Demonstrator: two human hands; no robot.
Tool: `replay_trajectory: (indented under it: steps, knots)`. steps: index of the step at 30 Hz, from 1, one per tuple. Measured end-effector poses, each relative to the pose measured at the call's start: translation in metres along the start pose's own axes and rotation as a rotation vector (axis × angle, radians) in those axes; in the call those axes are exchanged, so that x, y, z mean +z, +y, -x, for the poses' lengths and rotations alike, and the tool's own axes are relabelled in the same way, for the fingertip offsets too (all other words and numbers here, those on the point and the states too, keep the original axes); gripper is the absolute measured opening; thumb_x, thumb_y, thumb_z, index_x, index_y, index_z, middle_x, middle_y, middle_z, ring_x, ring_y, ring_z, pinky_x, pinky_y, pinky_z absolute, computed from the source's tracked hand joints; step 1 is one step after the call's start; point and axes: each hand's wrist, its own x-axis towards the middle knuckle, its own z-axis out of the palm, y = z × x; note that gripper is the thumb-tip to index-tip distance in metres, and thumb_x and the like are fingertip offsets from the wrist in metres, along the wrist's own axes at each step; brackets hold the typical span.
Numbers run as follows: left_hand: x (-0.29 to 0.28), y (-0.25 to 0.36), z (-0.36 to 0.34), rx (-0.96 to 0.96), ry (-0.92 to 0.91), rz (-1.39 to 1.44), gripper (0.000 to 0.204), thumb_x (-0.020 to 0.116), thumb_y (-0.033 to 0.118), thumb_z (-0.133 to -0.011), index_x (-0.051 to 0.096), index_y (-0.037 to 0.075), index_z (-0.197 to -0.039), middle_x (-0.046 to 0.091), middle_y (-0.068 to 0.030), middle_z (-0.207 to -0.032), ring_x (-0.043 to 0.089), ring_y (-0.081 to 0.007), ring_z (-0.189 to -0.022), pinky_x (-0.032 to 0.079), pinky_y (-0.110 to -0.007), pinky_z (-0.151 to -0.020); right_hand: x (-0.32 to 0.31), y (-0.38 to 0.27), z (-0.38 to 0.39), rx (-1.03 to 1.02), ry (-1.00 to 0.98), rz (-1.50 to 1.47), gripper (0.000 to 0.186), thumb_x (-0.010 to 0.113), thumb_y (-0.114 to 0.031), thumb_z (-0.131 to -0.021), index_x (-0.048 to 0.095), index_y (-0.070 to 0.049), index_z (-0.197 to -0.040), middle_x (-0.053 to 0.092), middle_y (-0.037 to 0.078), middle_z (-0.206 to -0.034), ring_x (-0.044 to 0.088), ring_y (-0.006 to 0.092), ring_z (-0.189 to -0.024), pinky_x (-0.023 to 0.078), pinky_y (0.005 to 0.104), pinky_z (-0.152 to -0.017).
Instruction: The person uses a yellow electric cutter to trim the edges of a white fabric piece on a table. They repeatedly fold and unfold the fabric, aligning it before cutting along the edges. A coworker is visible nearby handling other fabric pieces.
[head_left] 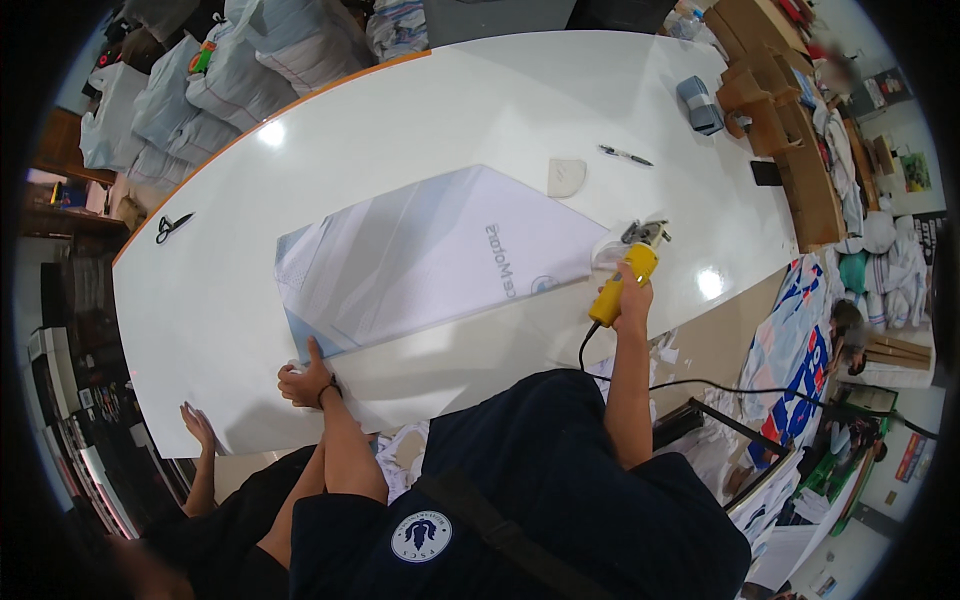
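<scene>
A pale printed fabric panel (420, 250), white-lilac with blue-grey patches, lies flat on the white table. At its near left corner is my left hand (305, 382), thumb on top and the other fingers curled at the edge, pinching the corner. My right hand (632, 297) is wrapped round the yellow body of a corded electric fabric cutter (640, 262). The cutter's metal head sits beside the panel's right tip, over a whitish curved piece (607, 251) partly hidden by the tool. Its black cord (700, 381) trails down and off to the right.
A co-worker's hand (199, 427) rests at the table's (200, 330) left edge. On the table lie scissors (174, 228), a pen (625, 155), a clear curved template (566, 177), a blue-grey bundle (699, 105) and a black phone (766, 173). Stuffed sacks (235, 85) stand beyond; cardboard boxes (790, 140) at right.
</scene>
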Motion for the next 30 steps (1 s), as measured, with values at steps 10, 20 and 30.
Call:
replay_trajectory:
  steps: [10,20,30]
  knots:
    - [0.001,-0.001,0.003,0.075,0.014,0.031,0.079,0.077,0.076,-0.064,0.059,0.013,-0.109,0.057,-0.0083,-0.114,0.051,-0.0309,-0.118,0.041,-0.053,-0.095,-0.081,-0.034,-0.082,0.129,-0.06,-0.266,0.043,0.073,-0.037,-0.086,0.054,-0.007,-0.111,0.062,0.012,-0.086,0.067,0.0292,-0.074,0.056,0.048,-0.059]
    - [0.065,-0.077,-0.04,0.34,0.477,0.211,0.056,0.077,0.036,-0.081,0.058,-0.003,-0.117,0.064,-0.0178,-0.1,0.06,-0.0389,-0.098,0.048,-0.055,-0.085,-0.122,-0.079,-0.145,0.07,-0.037,-0.158,0.044,0.067,-0.042,-0.09,0.054,-0.004,-0.109,0.061,0.012,-0.083,0.067,0.0292,-0.065,0.056,0.0441,-0.053]
    - [0.02,0.03,0.121,0.542,0.293,0.614,0.037,0.07,0.019,-0.09,0.056,-0.002,-0.117,0.059,-0.0185,-0.109,0.054,-0.0348,-0.1,0.044,-0.046,-0.088,-0.136,-0.075,-0.195,-0.24,-0.017,0.313,0.071,0.064,-0.054,-0.09,0.054,0.008,-0.121,0.067,0.018,-0.101,0.07,0.0314,-0.093,0.056,0.0401,-0.082]
